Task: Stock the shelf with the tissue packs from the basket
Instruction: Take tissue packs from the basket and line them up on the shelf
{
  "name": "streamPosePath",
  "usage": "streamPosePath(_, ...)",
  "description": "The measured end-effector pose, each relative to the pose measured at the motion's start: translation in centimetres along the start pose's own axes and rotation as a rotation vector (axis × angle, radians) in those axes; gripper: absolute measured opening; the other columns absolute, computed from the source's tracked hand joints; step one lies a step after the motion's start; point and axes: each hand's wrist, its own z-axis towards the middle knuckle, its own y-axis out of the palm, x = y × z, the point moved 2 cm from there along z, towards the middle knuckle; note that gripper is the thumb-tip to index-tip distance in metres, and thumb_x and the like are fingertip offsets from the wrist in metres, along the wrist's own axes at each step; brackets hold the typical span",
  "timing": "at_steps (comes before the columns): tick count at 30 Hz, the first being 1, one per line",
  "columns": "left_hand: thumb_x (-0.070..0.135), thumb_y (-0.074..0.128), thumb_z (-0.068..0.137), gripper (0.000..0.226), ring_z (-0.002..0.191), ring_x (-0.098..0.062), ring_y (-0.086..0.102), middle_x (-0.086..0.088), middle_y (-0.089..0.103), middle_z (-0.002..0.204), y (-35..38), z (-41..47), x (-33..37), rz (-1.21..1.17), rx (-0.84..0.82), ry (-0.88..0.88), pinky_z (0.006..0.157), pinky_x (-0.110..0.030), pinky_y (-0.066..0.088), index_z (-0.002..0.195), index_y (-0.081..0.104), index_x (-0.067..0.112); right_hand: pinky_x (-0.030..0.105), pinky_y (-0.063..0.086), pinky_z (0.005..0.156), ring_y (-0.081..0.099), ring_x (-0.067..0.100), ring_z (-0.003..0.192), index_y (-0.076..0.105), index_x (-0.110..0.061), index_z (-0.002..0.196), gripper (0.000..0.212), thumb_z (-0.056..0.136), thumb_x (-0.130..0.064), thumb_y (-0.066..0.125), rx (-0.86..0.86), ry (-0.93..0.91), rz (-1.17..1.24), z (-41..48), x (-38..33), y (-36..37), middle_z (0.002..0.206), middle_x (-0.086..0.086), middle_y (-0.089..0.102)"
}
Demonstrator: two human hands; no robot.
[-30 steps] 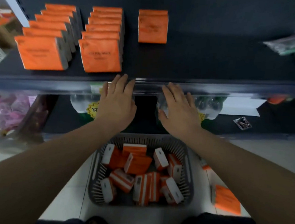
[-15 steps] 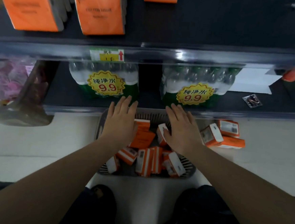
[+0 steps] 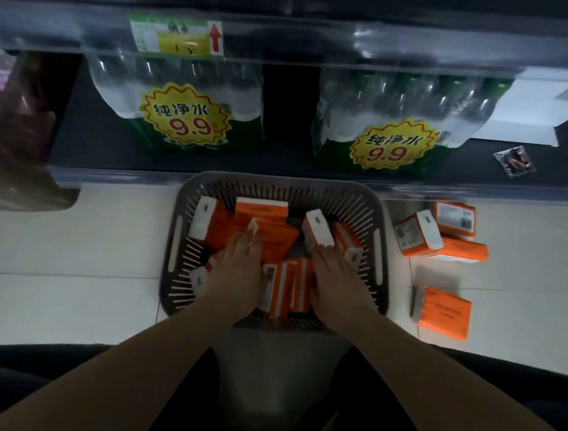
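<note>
The left hand point(image 3: 237, 273) and right hand point(image 3: 335, 280) are lying in the basket point(image 3: 278, 182) on pale floor tiles point(image 3: 69, 249), fingers straight and together, touching tissue packs point(image 3: 261, 210). Beyond the fingertips, a shelf point(image 3: 287, 161) is holding bottled water point(image 3: 189, 106).

Left water pack point(image 3: 179, 101), right water pack point(image 3: 385, 121), white card point(image 3: 528, 112) beside

I read the basket point(image 3: 280, 182) as matt grey moulded plastic with slatted walls. The tissue packs point(image 3: 275, 240) inside it look wrapped in thin orange film with a faint sheen. Beyond the basket, the water bottles point(image 3: 182, 105) are clear plastic under glossy shrink-wrap. Above them a shiny clear edge strip point(image 3: 424, 49) holds a paper price label point(image 3: 177, 38). Under the basket, the floor tiles point(image 3: 69, 249) look smooth and slightly glossy.
</note>
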Motion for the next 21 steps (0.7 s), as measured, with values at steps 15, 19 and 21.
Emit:
streamPosePath(15, 0.032, 0.057, 0.091, 0.076, 0.130, -0.034, 0.041, -0.021, 0.033, 0.147, 8.6, 3.0, 0.0, -0.060, -0.382, -0.148, 0.106, -0.039, 0.036, 0.148, 0.017, 0.002, 0.040, 0.012, 0.118, 0.017, 0.030, 0.145, 0.018, -0.004, 0.149, 0.059, 0.096, -0.013, 0.042, -0.163, -0.168, -0.280, 6.0, 2.0, 5.1, 0.156, 0.016, 0.020)
streamPosePath(19, 0.033, 0.054, 0.093, 0.063, 0.124, -0.029, 0.049, -0.018, 0.047, 0.138, 9.7, 3.6, 0.6, -0.094, -0.312, -0.215, 0.102, -0.035, 0.038, 0.142, 0.032, 0.001, 0.040, 0.005, 0.119, 0.011, 0.029, 0.147, 0.017, -0.005, 0.150, 0.059, 0.096, -0.011, 0.040, -0.190, -0.282, -0.359, 7.2, 1.9, 5.8, 0.158, 0.015, 0.015)
streamPosePath(21, 0.031, 0.052, 0.095, 0.054, 0.122, -0.027, 0.051, -0.016, 0.051, 0.134, 10.2, 3.6, 0.8, -0.097, -0.285, -0.235, 0.102, -0.034, 0.040, 0.138, 0.038, 0.002, 0.041, 0.003, 0.119, 0.009, 0.029, 0.147, 0.015, -0.005, 0.150, 0.057, 0.098, -0.014, 0.037, -0.213, -0.295, -0.390, 7.9, 1.8, 5.8, 0.159, 0.015, 0.012)
